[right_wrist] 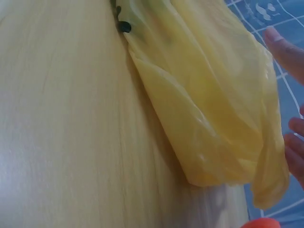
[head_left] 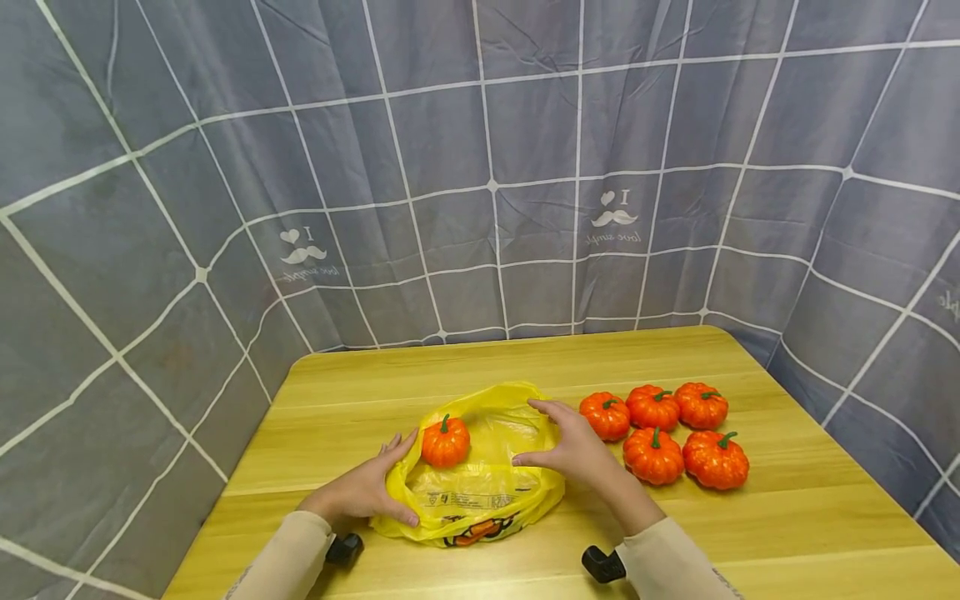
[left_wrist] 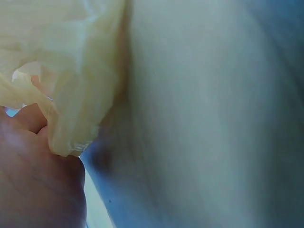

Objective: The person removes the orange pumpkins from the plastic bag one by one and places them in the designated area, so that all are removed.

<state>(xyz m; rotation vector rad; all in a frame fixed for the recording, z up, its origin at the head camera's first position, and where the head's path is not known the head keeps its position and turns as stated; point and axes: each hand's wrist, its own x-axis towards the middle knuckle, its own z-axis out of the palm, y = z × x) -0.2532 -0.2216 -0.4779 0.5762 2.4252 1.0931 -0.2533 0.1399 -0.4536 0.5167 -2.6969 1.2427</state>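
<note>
A yellow plastic bag (head_left: 480, 492) lies on the table with its mouth spread wide and printing along its front. One small orange pumpkin (head_left: 446, 442) with a green stem sits inside, by the left wall. My left hand (head_left: 367, 483) is at the bag's left side, thumb and fingers spread along the rim. Across the mouth, my right hand (head_left: 566, 446) reaches over the right rim, thumb apart from the straight fingers. In the left wrist view, the bag's thin plastic (left_wrist: 85, 95) hangs against the hand. The right wrist view shows fingers (right_wrist: 294, 156) beside the bag's edge.
Several more orange pumpkins (head_left: 654, 456) stand in two rows to the right of the bag, close to the right forearm. They rest on the wooden table (head_left: 450, 362). A grey curtain (head_left: 450, 225) with white lines hangs behind and at both sides.
</note>
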